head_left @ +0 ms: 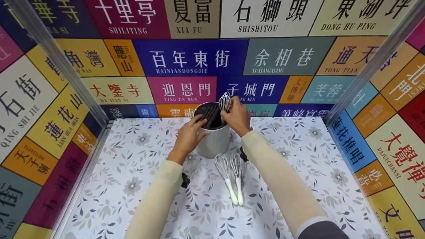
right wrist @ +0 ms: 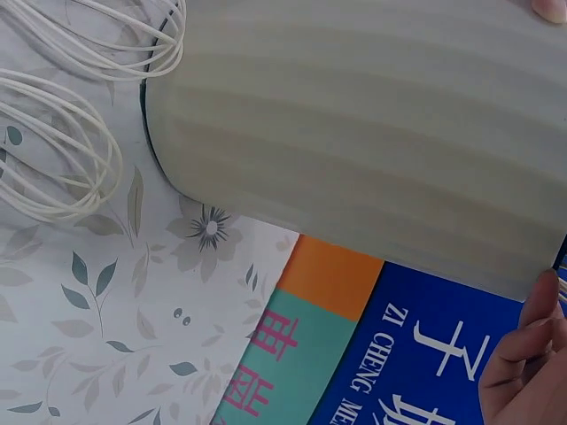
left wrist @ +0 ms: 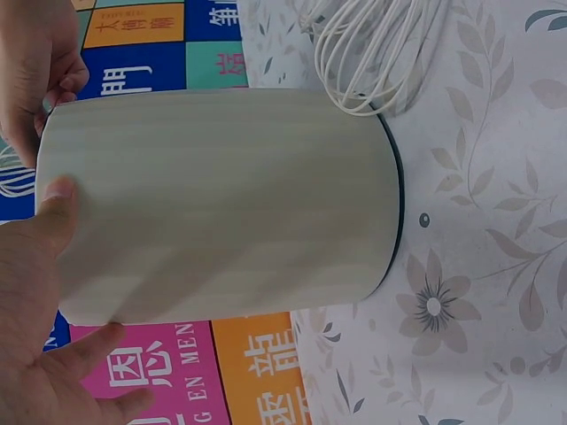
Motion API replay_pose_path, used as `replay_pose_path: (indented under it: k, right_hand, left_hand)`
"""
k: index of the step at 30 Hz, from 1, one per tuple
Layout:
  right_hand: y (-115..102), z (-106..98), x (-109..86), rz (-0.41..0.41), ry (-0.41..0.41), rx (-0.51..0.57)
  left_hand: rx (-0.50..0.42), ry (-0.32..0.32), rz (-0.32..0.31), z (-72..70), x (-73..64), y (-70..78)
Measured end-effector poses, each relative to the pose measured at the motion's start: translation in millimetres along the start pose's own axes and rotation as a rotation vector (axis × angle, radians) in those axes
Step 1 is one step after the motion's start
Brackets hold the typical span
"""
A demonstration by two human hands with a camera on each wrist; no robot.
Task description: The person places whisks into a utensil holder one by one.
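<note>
A pale ribbed utensil holder with a black slotted insert stands upright at the back of the table. At its left rim my left hand holds on, thumb against the outer wall and some fingers over the insert. My right hand pinches a whisk above the right side of the holder's mouth. That whisk's wire head points up, and its handle is hidden by the hand and holder. Two more white-handled whisks, a left one and a right one, lie in front of the holder.
A flower-and-leaf patterned cloth covers the table. Panels with colourful printed signs rise behind and on both sides, close behind the holder. Clear corner edges run up at left and right.
</note>
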State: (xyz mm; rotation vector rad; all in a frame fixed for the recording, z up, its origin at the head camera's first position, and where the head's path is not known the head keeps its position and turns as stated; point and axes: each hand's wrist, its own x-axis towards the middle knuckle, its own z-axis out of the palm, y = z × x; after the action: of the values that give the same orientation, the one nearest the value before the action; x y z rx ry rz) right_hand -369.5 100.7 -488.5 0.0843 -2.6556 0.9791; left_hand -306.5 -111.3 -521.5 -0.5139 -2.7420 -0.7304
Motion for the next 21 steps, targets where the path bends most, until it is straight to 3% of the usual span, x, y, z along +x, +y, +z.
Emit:
replay_pose_path:
  k: [11, 21]
  right_hand:
    - [2.0, -2.1, -2.3, -0.001, 0.003, 0.038]
    - [4.5, -16.4, -1.9, 0.003, -0.007, 0.056]
  left_hand:
    - [0.016, -0.012, -0.023, -1.3, -1.4, 3.3]
    - [0.017, -0.022, -0.038, -1.1, -0.8, 3.2]
